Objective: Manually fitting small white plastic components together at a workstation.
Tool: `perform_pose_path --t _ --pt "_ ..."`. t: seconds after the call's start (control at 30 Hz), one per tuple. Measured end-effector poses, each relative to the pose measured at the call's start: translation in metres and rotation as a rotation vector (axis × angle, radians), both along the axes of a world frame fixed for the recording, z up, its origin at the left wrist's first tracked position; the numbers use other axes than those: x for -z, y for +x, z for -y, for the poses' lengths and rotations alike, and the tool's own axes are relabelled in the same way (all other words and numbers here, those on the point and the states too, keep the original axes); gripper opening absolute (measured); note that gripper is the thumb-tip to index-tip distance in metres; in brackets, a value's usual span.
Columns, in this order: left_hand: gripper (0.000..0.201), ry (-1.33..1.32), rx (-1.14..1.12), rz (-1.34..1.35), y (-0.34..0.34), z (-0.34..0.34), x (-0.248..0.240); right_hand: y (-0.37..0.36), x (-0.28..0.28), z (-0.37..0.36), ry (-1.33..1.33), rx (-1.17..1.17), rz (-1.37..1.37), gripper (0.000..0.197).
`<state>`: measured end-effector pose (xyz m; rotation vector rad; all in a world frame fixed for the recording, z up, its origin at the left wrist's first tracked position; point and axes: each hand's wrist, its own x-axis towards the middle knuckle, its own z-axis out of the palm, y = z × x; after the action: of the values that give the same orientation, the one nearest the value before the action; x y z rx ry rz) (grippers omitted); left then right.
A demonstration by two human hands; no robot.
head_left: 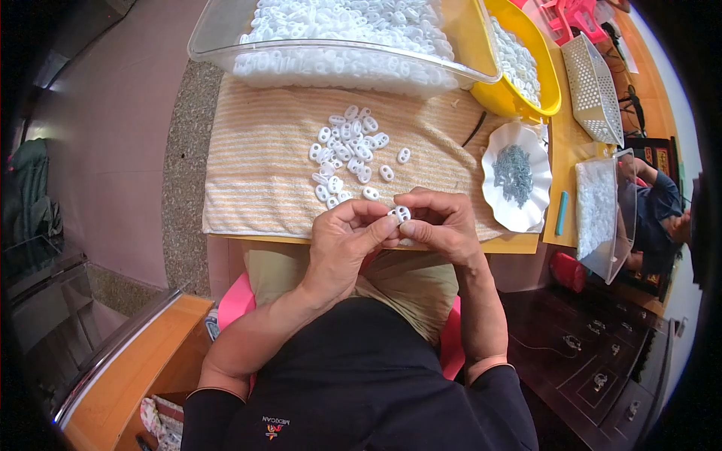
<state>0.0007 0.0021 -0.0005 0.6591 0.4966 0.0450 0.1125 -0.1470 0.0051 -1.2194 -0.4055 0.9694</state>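
My left hand (347, 239) and my right hand (444, 224) meet at the near edge of the table, and both pinch one small white plastic oval piece with two holes (400, 214) between their fingertips. Just beyond them, several loose white oval pieces (347, 150) lie scattered on a striped beige towel (263, 165).
A clear plastic bin (342, 56) full of white pieces stands at the far edge, with a yellow bowl (553, 83) of more pieces beside it. To the right are a white scalloped dish (535, 203) of small grey metal parts, a white perforated basket (594, 86) and another clear bin (598, 218). Another person (658, 207) sits at far right.
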Motion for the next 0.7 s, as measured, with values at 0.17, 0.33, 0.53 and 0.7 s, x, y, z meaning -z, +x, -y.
perform_pose_path --t 0.17,0.33,0.53,0.7 --pt "0.016 -0.003 -0.010 0.014 -0.0010 0.0004 -0.0008 0.0003 -0.0003 0.0000 0.012 -0.011 -0.011 0.033" --pt "0.017 0.026 -0.011 0.012 -0.0013 0.0012 0.0001 0.0014 0.0009 0.0009 0.007 -0.021 0.026 0.033" --pt "0.018 0.037 -0.013 0.013 -0.0014 0.0019 -0.0012 0.0022 -0.0012 0.0018 -0.007 -0.029 0.045 0.034" --pt "0.016 0.024 -0.012 0.007 -0.0002 0.0015 -0.0021 -0.0002 -0.0037 0.0006 0.008 -0.015 0.010 0.034"
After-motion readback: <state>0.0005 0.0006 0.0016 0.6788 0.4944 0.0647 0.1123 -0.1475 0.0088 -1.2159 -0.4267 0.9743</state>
